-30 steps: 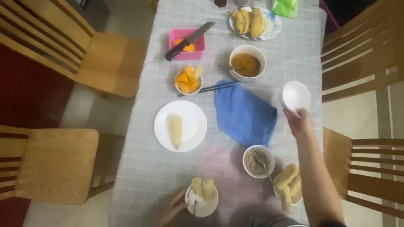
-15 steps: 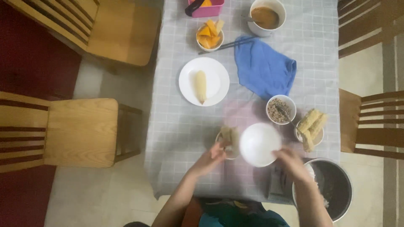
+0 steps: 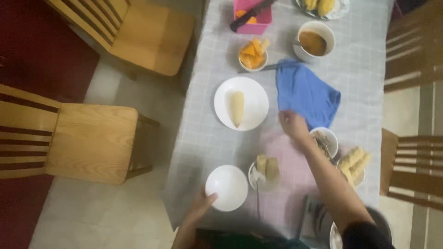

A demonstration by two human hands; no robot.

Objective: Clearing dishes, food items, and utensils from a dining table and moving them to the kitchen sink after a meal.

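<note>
My left hand [image 3: 201, 204] rests on the near rim of an empty white bowl [image 3: 226, 187] at the table's near edge. My right hand [image 3: 292, 124] reaches out over the table with fingers curled, right beside the lower edge of a crumpled blue cloth [image 3: 305, 92]; whether it grips the cloth is unclear. Between the hands sit a white plate [image 3: 253, 94] with a pale corn cob [image 3: 237, 108] and a small dish of tan pieces [image 3: 266, 167].
On the grey checked tablecloth [image 3: 203, 133] there are a bowl of orange chunks [image 3: 253, 55], a cup of brown liquid [image 3: 314, 42], a pink box with a knife [image 3: 253, 14], a small grain bowl [image 3: 326, 139] and a yellow-stick dish [image 3: 354, 160]. Wooden chairs [image 3: 87, 138] stand on both sides.
The white bowl went from my right hand to the near left table edge under my left hand. My right hand moved out to the blue cloth. The view shifted.
</note>
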